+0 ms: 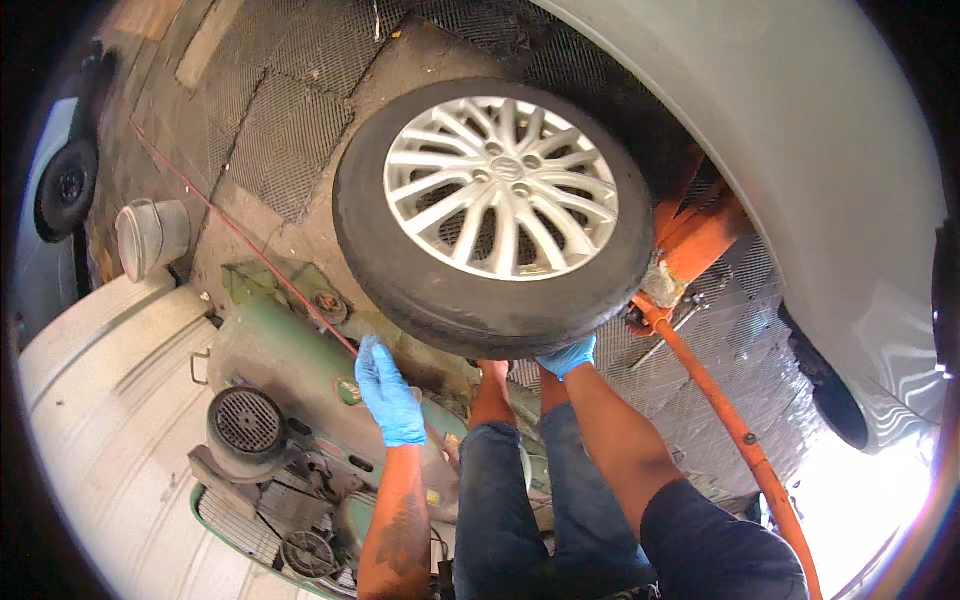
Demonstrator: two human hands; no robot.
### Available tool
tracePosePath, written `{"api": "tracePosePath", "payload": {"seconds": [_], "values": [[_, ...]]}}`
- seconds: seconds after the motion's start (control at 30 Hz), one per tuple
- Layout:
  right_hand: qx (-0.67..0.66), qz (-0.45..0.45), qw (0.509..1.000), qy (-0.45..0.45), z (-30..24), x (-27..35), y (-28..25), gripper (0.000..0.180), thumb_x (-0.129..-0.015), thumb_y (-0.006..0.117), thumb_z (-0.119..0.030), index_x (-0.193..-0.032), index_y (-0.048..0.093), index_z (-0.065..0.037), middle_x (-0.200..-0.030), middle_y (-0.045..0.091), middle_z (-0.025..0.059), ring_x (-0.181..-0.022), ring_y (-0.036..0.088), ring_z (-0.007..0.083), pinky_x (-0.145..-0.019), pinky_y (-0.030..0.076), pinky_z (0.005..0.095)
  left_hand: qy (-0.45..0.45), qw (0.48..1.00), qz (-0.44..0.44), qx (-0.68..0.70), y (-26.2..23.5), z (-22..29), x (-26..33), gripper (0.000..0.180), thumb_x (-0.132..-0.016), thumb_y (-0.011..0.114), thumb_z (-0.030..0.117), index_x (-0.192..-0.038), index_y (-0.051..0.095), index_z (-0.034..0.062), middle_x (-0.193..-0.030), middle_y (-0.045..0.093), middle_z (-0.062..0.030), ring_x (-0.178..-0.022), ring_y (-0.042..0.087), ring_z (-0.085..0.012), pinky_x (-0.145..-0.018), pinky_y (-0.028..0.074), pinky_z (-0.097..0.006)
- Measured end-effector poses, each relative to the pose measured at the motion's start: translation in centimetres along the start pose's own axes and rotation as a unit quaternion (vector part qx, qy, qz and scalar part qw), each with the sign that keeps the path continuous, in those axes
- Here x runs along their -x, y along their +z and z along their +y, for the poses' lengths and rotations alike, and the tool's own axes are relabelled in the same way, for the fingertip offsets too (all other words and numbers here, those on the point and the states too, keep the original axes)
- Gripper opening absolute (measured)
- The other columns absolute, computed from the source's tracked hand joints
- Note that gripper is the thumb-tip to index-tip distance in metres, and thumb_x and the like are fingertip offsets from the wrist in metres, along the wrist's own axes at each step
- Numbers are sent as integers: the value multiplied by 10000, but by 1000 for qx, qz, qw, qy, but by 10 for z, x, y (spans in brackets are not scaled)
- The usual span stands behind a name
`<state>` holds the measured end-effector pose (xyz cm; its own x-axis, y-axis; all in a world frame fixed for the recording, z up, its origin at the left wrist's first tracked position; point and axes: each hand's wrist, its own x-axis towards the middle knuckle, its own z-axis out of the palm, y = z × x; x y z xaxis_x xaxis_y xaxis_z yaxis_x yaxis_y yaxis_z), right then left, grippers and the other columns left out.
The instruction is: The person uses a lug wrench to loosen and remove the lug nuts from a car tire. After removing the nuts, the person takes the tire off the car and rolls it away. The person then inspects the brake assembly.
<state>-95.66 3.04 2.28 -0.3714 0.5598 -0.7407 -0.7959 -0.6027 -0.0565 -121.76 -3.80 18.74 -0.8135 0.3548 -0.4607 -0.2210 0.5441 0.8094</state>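
Note:
A car wheel point(495, 215) with a black tyre and a silver multi-spoke rim stands upright on the ground in front of me, its face turned up toward the camera. My right hand point(568, 356), in a blue glove, grips the lower edge of the tyre from underneath. My left hand point(388, 392), also in a blue glove, is open with fingers together, hovering just left of the tyre's lower edge without touching it. My legs in blue jeans point(520, 500) are below the wheel.
A silver car body point(800, 150) arches over at the right, held up by an orange jack point(700, 240) with a long orange handle point(745, 440). A green air compressor point(290, 400) lies at the lower left. A grey bucket point(152, 236) and a thin red hose point(240, 240) sit left.

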Motion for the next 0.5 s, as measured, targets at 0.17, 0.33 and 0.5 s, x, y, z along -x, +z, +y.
{"api": "tracePosePath", "payload": {"seconds": [0.17, 0.33, 0.5], "values": [[371, 10, 926, -72, 47, 14, -16, 701, -950, 239, -612, -1510, 261, -191, -1563, 288, 61, -1416, 266, 321, -1169, 194, 491, -404, 837, -173, 326, -37, -83, -79, 785, -869, 427, 734, -1238, 540, 50, -1305, 542, -156, -1166, 531, -296, -1007, 370, -536], [-148, -66, 987, -12, 43, -11, -46, 684, -957, 252, -611, -1500, 272, -196, -1553, 306, 57, -1406, 275, 324, -1158, 212, 511, -282, 846, -278, 357, 44, -67, -136, 525, -988, 409, 426, -1348, 452, 46, -1318, 541, -131, -1164, 527, -319, -1013, 420, -472], [-116, 20, 991, -71, 32, -19, -71, 689, -956, 255, -608, -1504, 261, -190, -1556, 298, 64, -1410, 268, 327, -1157, 201, 520, -330, 867, -172, 332, 58, -111, -142, 548, -1011, 323, 462, -1394, 418, 83, -1400, 479, -121, -1230, 484, -314, -1051, 406, -462]]}}
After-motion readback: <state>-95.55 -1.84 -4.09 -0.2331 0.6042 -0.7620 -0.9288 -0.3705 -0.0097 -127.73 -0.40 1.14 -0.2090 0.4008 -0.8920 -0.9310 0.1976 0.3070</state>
